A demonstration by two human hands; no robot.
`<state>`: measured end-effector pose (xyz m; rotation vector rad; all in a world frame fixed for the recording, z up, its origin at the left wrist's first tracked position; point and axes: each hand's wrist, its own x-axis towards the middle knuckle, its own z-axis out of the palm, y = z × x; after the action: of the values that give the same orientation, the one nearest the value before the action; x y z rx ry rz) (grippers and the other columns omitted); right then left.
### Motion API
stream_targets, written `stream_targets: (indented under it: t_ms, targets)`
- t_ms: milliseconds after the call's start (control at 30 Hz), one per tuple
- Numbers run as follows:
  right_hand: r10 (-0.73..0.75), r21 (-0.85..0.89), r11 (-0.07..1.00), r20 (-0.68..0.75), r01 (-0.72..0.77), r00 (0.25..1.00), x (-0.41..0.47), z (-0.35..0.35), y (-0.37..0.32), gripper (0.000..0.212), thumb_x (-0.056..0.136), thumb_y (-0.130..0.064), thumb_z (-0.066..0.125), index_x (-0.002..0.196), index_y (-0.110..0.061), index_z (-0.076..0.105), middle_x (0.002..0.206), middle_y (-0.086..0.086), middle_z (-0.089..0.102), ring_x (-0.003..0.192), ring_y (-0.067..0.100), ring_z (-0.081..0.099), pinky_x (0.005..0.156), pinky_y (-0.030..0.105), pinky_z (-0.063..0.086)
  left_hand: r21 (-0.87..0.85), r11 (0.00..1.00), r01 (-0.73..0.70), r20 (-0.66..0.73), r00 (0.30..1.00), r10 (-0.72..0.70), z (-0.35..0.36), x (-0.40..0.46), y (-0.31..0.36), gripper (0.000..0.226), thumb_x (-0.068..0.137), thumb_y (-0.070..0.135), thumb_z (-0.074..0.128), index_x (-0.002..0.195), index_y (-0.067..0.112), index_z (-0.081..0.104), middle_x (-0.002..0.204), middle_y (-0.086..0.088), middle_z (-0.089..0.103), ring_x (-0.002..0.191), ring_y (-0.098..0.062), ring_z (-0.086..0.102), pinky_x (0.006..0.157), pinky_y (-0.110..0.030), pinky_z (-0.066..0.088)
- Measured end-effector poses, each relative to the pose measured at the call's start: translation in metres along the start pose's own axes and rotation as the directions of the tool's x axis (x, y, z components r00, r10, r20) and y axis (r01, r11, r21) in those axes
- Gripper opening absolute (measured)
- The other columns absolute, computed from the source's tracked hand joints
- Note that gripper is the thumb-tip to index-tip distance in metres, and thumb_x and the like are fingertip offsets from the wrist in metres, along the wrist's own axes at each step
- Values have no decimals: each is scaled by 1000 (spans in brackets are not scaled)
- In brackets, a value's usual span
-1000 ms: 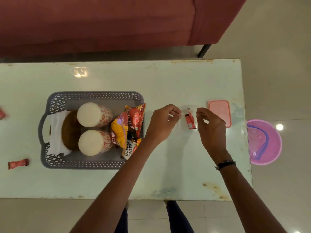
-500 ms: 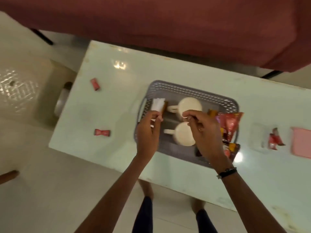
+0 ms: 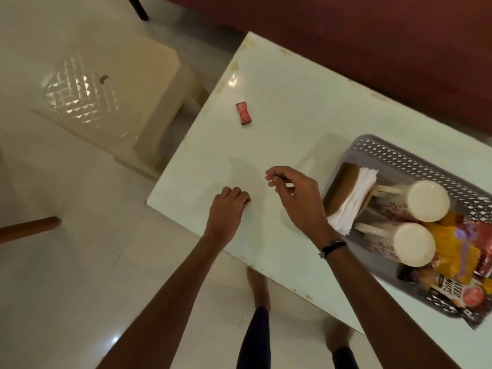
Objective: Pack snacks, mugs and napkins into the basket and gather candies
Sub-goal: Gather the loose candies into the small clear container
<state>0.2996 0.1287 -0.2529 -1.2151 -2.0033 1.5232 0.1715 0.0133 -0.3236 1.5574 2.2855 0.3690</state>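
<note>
A grey lattice basket (image 3: 386, 145) stands on the white table (image 3: 292, 115) at the right. It holds two upturned cream mugs (image 3: 428, 199) (image 3: 414, 245), a stack of white napkins (image 3: 346, 206) against a brown holder (image 3: 343, 187), and several snack packets (image 3: 452, 251). One red candy (image 3: 243, 113) lies near the table's left end. My left hand (image 3: 229, 209) presses its curled fingers onto the table near the front left corner, closing over a second candy that is hidden beneath them. My right hand (image 3: 295, 198) hovers beside the basket, fingers loosely apart and holding nothing.
A cream plastic stool (image 3: 106, 102) stands on the tiled floor just left of the table. A dark red sofa (image 3: 372, 35) runs along the table's far side. A wooden leg (image 3: 26, 230) pokes in at the left edge. My legs are below the table's front edge.
The view has swung left from the small box and its pink lid to the table's left end. Both hands moved left past the basket; my left hand now covers the nearer candy.
</note>
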Motion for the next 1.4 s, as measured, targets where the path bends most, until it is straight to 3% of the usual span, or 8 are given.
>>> stream_targets:
  t_ms: [133, 300, 533, 700, 867, 1133, 1267, 1400]
  targets:
    - [-25, -132, 991, 33, 29, 999, 23, 18, 9, 21, 92, -5, 49, 103, -13, 65, 101, -1, 70, 89, 7, 65, 78, 22, 54, -350, 900, 260, -117, 941, -317, -10, 14, -2, 23, 97, 18, 42, 104, 9, 61, 110, -6, 67, 103, -21, 59, 86, -29, 50]
    - [-85, -423, 899, 86, 114, 993, 81, 50, 10, 37, 89, -4, 49, 126, -10, 52, 137, 6, 49, 122, 22, 49, 101, 32, 43, -80, 968, 237, 40, 971, -234, -29, 49, -32, 27, 99, 17, 41, 116, 4, 56, 150, -11, 37, 135, -26, 42, 99, -37, 46]
    - [-80, -774, 572, 278, 273, 957, 154, 86, 1, 63, 93, -9, 44, 149, -16, 16, 160, 7, 0, 147, 27, 1, 109, 31, 35, -23, 972, 234, 253, 942, -221, -35, 63, -47, 24, 100, 17, 38, 108, 2, 54, 157, -3, 21, 141, -20, 30, 98, -38, 46]
    - [-98, -741, 633, 210, 224, 973, 150, 87, 16, 46, 93, 0, 41, 138, -8, 41, 154, 7, 27, 140, 27, 27, 85, 35, 55, 0, 976, 218, 246, 946, -212, -34, 62, -50, 20, 99, 17, 39, 103, 4, 54, 157, -1, 20, 142, -17, 27, 92, -36, 48]
    - [-298, -724, 612, 162, 319, 941, 94, 81, 40, 41, 68, 18, 63, 103, -2, 65, 112, 9, 66, 95, 29, 62, 44, 30, 55, 64, 976, 209, 279, 935, -218, -35, 63, -48, 19, 100, 16, 39, 106, 5, 52, 158, -2, 17, 143, -18, 25, 89, -36, 46]
    - [-29, -211, 977, -32, 21, 999, 21, 33, 42, 17, 86, -2, 58, 93, -11, 71, 93, 2, 73, 80, 13, 65, 77, 24, 52, -293, 881, 373, 36, 925, -379, -45, 62, -7, 23, 96, 23, 46, 104, 8, 62, 97, -10, 71, 90, -29, 67, 79, -38, 53]
    - [64, 92, 995, -264, -41, 962, -5, -25, 26, 6, 87, -16, 65, 92, -13, 68, 78, -2, 68, 66, 6, 58, 61, 10, 44, -721, 555, 415, 127, 866, -483, -46, 62, 80, 17, 91, 19, 57, 88, 3, 63, 77, -11, 67, 71, -16, 69, 69, -32, 59]
    - [148, 232, 971, -381, -60, 912, -42, -101, 29, 18, 87, -21, 66, 101, -11, 68, 89, -1, 72, 76, -1, 63, 70, 11, 50, -773, 499, 392, 194, 895, -402, -33, 60, 174, 10, 83, 21, 66, 89, 13, 66, 82, -6, 70, 79, -21, 70, 77, -35, 58]
